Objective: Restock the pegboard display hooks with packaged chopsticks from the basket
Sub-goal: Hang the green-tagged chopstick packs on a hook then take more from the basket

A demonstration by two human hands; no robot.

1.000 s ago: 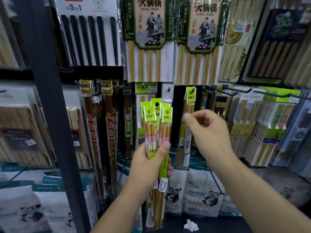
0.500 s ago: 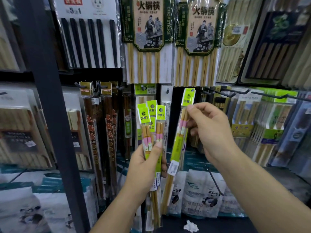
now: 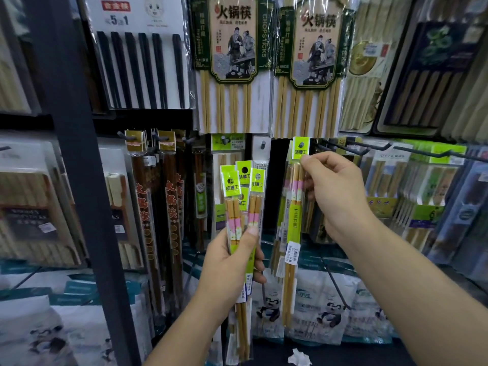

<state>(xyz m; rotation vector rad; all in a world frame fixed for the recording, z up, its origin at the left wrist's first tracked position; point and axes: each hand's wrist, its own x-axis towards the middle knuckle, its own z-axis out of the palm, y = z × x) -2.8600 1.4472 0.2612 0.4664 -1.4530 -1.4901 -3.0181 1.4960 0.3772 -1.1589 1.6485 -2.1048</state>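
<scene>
Two hands hold green-headed chopstick packs in front of the pegboard.
The left hand (image 3: 229, 262) grips a bundle of three packs (image 3: 241, 204) upright at centre, with the thumb pressed across their pink-banded sticks. Just to the right, the right hand (image 3: 340, 191) pinches a single pack (image 3: 293, 223) below its green header, which sits near a black hook (image 3: 343, 146). Above hang two large packs (image 3: 233, 48) printed "火锅筷" and "CHOPSTICKS". At upper left, the card of a black chopstick set (image 3: 140, 64) reads "5" and "1".
</scene>
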